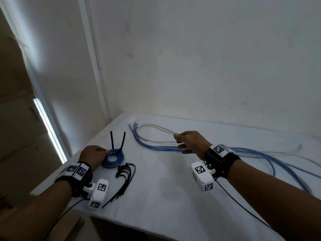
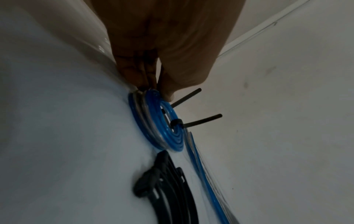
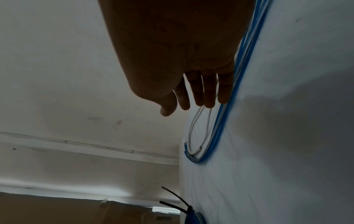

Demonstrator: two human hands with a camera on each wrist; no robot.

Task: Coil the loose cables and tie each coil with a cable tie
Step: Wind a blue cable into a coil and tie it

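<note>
From the head view, the left hand (image 1: 93, 153) pinched the tied blue coil (image 1: 113, 158) on the table (image 1: 173, 197); the right hand (image 1: 189, 142) hovered over loose cables (image 1: 156, 146). The left wrist view showed the fingers (image 2: 168, 91) gripping the coil's rim beside spare ties (image 2: 168, 189). In the right wrist view the fingers (image 3: 210, 91) hung relaxed, holding nothing, just above the cables.

One tied blue coil (image 1: 113, 158), two upright tie tails (image 1: 118, 140), two hands (image 1: 191, 141)

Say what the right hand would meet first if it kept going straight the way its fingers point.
Probably the white cable loop just ahead of the right hand, lying on the table with the loose blue cables alongside. Depth is unclear; if the hand travels above the table, it may pass over them.
</note>
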